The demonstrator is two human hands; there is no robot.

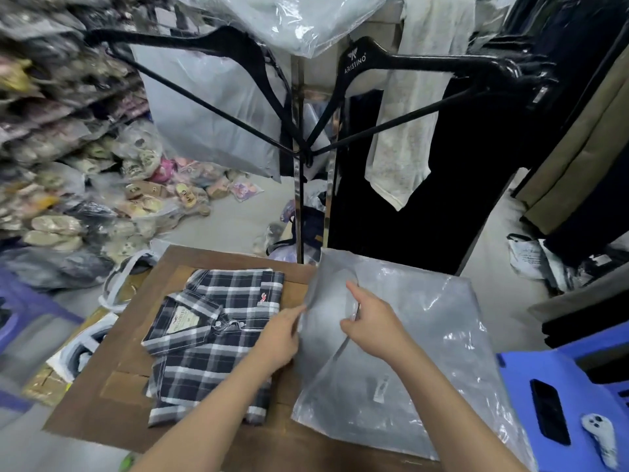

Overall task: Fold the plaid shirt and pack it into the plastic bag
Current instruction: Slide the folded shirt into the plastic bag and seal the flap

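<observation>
A dark blue and white plaid shirt (pixel 211 335) lies folded on the brown wooden table (pixel 126 369), collar to the left, a small red logo near its far right corner. To its right a grey translucent plastic bag (pixel 418 352) lies flat, hanging over the table's right side. My left hand (pixel 279 338) rests over the shirt's right edge and pinches the bag's left edge. My right hand (pixel 371 321) grips the bag's top layer near its opening, index finger pointing away from me.
A metal rack pole (pixel 299 185) with black hangers (pixel 408 59) and hanging garments stands just behind the table. Bagged shoes pile up at the left. A blue plastic stool (pixel 575 379) at the right carries a black phone (pixel 549 413) and a white controller (pixel 600 437).
</observation>
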